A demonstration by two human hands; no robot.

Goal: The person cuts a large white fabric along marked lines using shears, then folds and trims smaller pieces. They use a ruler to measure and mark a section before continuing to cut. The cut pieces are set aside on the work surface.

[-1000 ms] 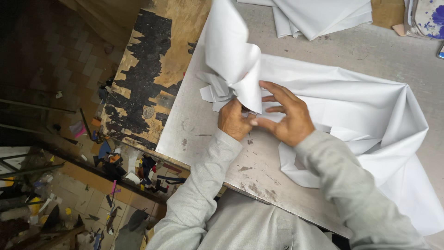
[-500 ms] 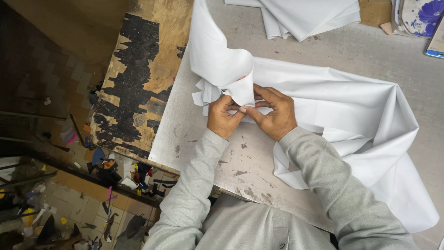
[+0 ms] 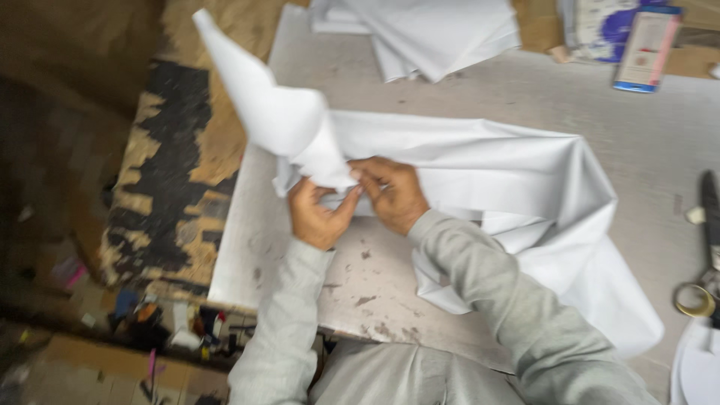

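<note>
A grey counter (image 3: 480, 97) is covered by a large white cloth (image 3: 487, 172), one end of which is lifted and twisted above the near left edge. A folded edge of the cloth is pinched between the fingers of the left hand (image 3: 319, 214) and the right hand (image 3: 394, 195), held close together. The fold could be lost if the pinch slackens, since the raised end hangs loose and could drag it sideways.

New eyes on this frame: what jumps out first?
The big white cloth sprawled across the grey worktable, one end twisted up toward the top left. At the centre, the left hand and right hand pinch its bunched edge together. Scissors lie at the right edge; more folded white cloth sits at the top.
</note>
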